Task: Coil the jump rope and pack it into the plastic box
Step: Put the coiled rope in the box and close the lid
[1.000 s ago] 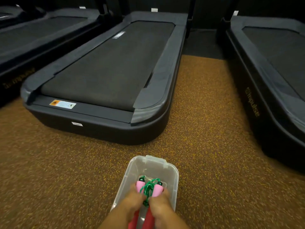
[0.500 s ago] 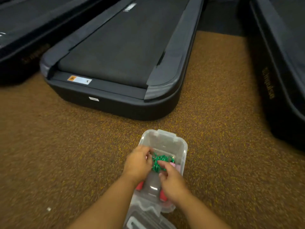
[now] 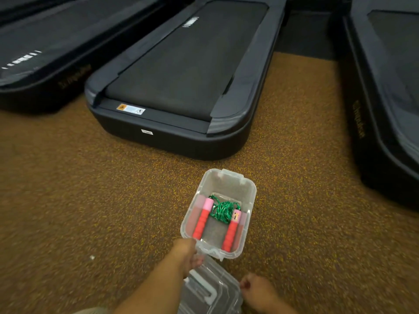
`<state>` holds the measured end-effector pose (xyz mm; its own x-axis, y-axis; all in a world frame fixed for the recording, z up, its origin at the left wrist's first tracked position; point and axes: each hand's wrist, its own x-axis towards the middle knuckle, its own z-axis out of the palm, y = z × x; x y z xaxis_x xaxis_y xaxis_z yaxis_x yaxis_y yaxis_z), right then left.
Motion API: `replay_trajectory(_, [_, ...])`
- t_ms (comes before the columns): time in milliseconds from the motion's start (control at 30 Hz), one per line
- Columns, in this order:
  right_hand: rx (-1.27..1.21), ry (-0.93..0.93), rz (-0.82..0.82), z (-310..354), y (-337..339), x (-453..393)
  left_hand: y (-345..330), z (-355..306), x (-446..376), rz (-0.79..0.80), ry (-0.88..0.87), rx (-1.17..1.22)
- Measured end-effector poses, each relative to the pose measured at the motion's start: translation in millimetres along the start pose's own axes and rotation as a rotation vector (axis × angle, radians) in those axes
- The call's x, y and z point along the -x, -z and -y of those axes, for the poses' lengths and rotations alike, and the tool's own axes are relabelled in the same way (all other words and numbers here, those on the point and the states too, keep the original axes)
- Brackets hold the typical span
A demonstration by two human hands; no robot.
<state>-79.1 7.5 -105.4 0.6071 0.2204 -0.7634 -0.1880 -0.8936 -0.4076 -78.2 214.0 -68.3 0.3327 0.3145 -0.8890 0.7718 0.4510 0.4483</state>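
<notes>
Green rope (image 3: 223,211) boxed, beyond both hands' fingers (image 3: 199,260).

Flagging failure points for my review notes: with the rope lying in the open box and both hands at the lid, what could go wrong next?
1. The coiled green rope bunches loosely between the red-and-pink handles; it may spring up and catch under the rim.
2. The left hand and right hand hold the clear plastic lid at its edges; it could tilt or seat crooked on the clear plastic box.
</notes>
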Motion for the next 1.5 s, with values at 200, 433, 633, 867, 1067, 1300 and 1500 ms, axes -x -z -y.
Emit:
replay_trajectory(200, [-0.014,-0.054,0.088,-24.2,-34.8,-29.2,6.2,3.3,-12.2,0.013,-0.044,0.007])
replay_trajectory(433, [0.068,-0.007,0.090,-32.4,-56.1,-57.2,-9.4,15.1,-49.3,-0.135,-0.083,0.107])
replay_trajectory(633, [0.083,0.215,0.196,7.7,-71.5,-65.2,-9.0,15.6,-55.6,-0.142,-0.104,0.130])
replay_trajectory(867, [0.064,0.129,0.357,26.9,-88.6,-66.9,-5.0,16.9,-50.0,-0.088,-0.117,0.140])
replay_trajectory(1067, [0.105,0.115,0.333,35.1,-82.2,-60.9,-8.1,11.4,-41.0,-0.055,-0.108,0.129])
replay_trajectory(1300, [0.155,0.105,0.328,37.5,-84.5,-55.4,-7.2,13.6,-33.9,0.001,-0.061,0.076])
replay_trajectory(1500, [0.291,0.156,0.295,46.6,-88.1,-47.1,-5.1,11.1,-24.2,0.013,-0.034,0.013])
